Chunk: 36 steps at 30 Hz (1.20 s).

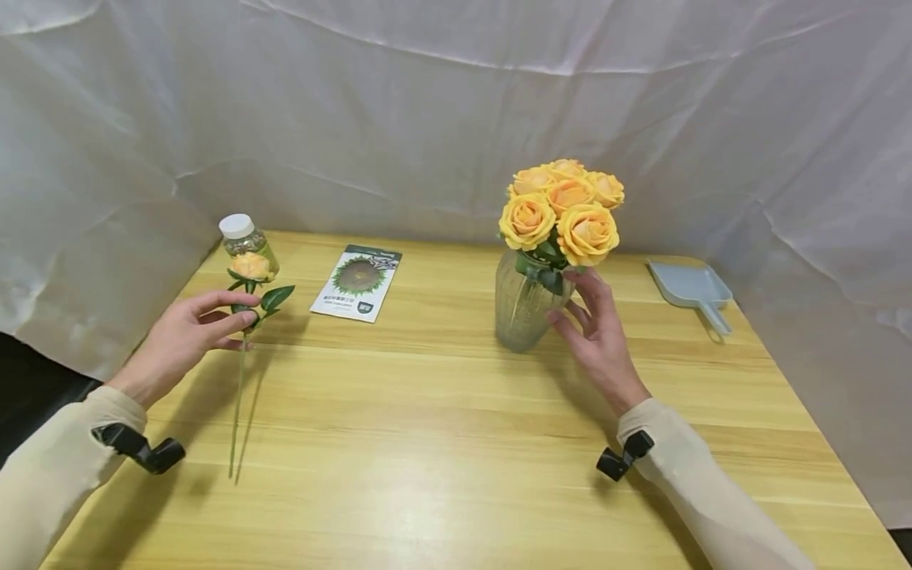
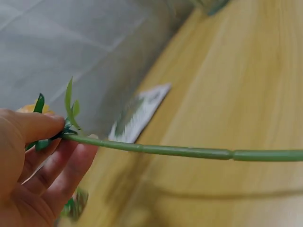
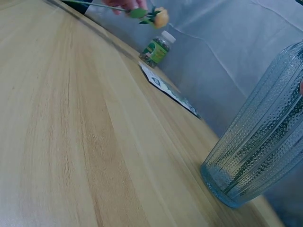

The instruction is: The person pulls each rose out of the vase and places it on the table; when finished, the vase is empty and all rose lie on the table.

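Note:
A single yellow rose (image 1: 253,267) is pinched just below its bloom between the thumb and fingers of my left hand (image 1: 207,321). Its long green stem (image 2: 189,152) hangs down toward the table, with leaves near the fingers. At the right, a ribbed, clear glass vase (image 1: 518,317) holds several yellow roses (image 1: 570,194) bunched at its top. My right hand (image 1: 598,336) holds the vase's right side near the rim, thumb and fingers curved about it. In the right wrist view the vase (image 3: 255,137) shows large, while that hand is almost entirely out of frame.
Behind the single rose stands a white-capped jar (image 1: 238,229). A seed packet (image 1: 358,283) with a sunflower picture lies flat near the back. To the far right is a pale blue dustpan (image 1: 689,285). Grey cloth (image 1: 427,127) hangs around the wooden table (image 1: 399,443).

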Motion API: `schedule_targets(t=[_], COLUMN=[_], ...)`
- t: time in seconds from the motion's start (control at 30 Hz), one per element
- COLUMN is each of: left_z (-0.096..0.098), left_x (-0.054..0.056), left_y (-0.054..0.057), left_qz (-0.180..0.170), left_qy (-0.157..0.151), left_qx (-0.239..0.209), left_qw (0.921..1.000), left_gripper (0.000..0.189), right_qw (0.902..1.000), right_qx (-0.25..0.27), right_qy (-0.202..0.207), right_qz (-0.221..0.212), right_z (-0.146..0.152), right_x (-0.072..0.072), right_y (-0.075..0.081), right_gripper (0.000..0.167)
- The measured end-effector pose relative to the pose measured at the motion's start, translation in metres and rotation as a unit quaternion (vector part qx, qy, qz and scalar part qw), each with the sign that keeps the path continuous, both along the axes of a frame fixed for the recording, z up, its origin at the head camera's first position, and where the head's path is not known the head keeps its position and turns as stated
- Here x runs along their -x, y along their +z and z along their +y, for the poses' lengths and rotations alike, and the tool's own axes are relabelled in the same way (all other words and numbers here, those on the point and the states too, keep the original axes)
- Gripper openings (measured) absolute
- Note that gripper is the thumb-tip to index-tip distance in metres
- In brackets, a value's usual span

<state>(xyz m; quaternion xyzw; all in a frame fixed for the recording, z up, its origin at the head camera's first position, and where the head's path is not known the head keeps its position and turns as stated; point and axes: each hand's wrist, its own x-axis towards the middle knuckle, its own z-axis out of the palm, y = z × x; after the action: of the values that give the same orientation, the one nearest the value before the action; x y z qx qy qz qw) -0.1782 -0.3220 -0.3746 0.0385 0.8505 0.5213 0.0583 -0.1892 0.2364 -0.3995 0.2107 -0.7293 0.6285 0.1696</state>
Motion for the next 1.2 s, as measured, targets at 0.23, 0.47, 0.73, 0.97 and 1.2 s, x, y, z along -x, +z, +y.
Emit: schedule_targets(t=[0.23, 0.47, 0.73, 0.97, 1.2], left_z=[-0.032, -0.045, -0.048, -0.051, -0.054], left_x=[-0.011, -0.016, -0.014, -0.012, -0.01], left_y=[-0.017, -0.034, -0.044, -0.046, -0.048], left_qz=[-0.03, -0.046, -0.05, -0.051, -0.045], left_qy=[-0.005, -0.013, -0.014, -0.016, -0.016], left_qx=[0.04, 0.063, 0.075, 0.062, 0.07], left_qw=[0.9987, 0.9969, 0.9958, 0.9966, 0.9964], left_gripper=[0.044, 0.042, 0.041, 0.036, 0.034], right_qw=[0.9997, 0.9999, 0.9934, 0.9903, 0.9902], right_qx=[-0.001, 0.004, 0.101, 0.11, 0.105], right_qy=[-0.011, -0.003, 0.038, 0.024, 0.02], right_qz=[-0.02, -0.016, -0.04, -0.082, -0.09], right_z=[-0.001, 0.001, 0.006, 0.009, 0.01], right_x=[0.0, 0.0, 0.003, 0.003, 0.004], right_y=[0.001, 0.0, 0.0, 0.001, 0.0], right_gripper=[0.063, 0.065, 0.065, 0.065, 0.064])
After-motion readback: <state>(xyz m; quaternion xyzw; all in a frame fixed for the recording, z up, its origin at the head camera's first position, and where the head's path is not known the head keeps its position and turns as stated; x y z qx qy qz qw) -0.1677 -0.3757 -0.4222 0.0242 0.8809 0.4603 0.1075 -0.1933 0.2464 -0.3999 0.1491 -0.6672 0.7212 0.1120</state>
